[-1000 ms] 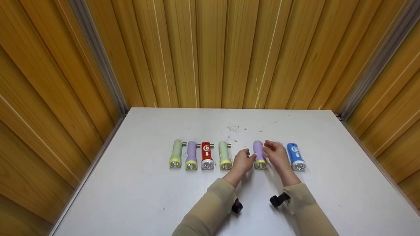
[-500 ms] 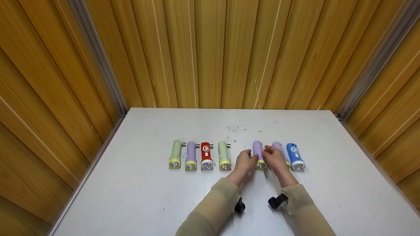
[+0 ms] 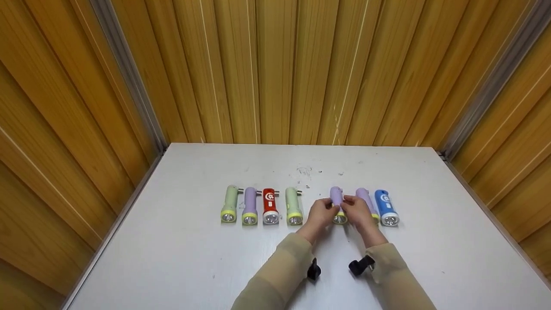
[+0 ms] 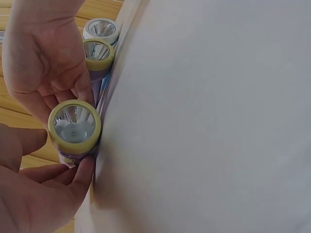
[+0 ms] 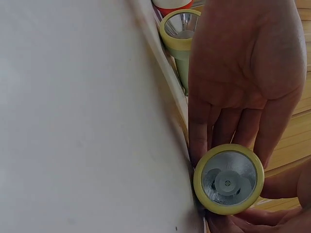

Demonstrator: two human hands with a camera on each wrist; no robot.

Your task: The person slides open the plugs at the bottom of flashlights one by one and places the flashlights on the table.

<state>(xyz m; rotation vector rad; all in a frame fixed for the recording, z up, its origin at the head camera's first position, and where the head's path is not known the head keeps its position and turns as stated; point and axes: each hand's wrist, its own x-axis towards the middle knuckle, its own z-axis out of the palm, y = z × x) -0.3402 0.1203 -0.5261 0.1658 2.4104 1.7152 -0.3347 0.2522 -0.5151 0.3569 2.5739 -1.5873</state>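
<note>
A purple flashlight (image 3: 336, 194) with a yellow head lies on the white table (image 3: 181, 258) between the two hands, lens toward the person. The left hand (image 3: 319, 216) holds its left side. From the right, the right hand (image 3: 360, 213) grips it with bent fingers. In the left wrist view, the left hand (image 4: 43, 189) has its fingertips at the yellow lens ring (image 4: 74, 128). In the right wrist view, the right hand (image 5: 277, 204) sits below and beside the same flashlight (image 5: 228, 178). The hands cover part of its body.
To the right lie another purple flashlight (image 3: 364, 196) and a blue one (image 3: 384, 200). Leftward, the row has a green flashlight (image 3: 292, 200), a red one (image 3: 269, 199), a purple one (image 3: 250, 200) and a second green one (image 3: 231, 198). Wood-patterned panels (image 3: 275, 73) enclose the table.
Both hands have closed in on the middle purple flashlight from either side. The right hand has shifted left, uncovering the purple flashlight beside the blue one.
</note>
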